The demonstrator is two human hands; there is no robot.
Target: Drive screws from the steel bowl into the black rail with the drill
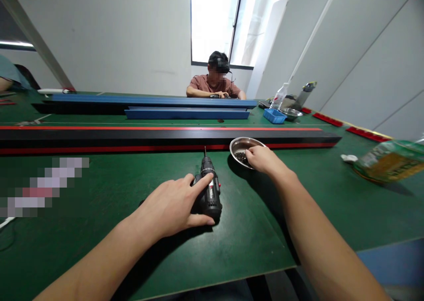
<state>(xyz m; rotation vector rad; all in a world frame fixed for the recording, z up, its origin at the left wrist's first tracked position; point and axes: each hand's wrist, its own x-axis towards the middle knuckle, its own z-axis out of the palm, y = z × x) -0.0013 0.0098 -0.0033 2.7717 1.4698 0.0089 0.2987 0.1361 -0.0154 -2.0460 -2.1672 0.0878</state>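
Note:
A black cordless drill (211, 197) lies on the green table, its bit pointing away from me toward the long rail. My left hand (179, 201) is wrapped around its body, with the thumb near the back end and a finger along the top. To the right stands a round metal bowl (236, 144) with small dark screws (241, 157) in it. My right hand (261, 159) reaches into the bowl, fingers pressed together among the screws; whatever they pinch is hidden. Just beyond both lies a long black rail (165, 137) with red edges.
Blue rails (188, 114) lie farther back, where a person (215, 82) sits working. A blue tray (274, 116), a bottle (280, 96) and another metal bowl (291, 113) stand at the back right. A large plastic jug (391, 162) lies at right. A blurred-out strip (46, 186) is at left.

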